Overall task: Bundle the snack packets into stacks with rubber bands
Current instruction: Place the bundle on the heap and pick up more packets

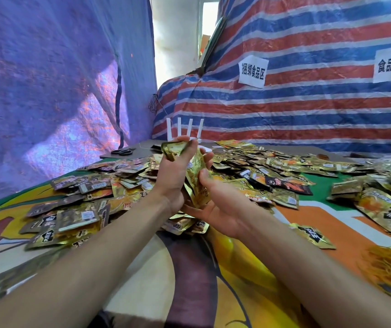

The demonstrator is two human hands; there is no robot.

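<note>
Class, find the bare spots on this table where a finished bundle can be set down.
Bare cloth between the forearms, below the packet heap; a strip between heap and right pile. The heap's middle is crowded.

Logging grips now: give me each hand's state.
Left hand: gripping a gold packet.
Right hand: holding the packet stack, thumb on it.

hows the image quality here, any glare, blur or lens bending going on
Head view: the gap between the tarps is blown out white; the wide lens bows the striped tarp; the held packets glint; the rubber bands at the lower right look smeared.
</note>
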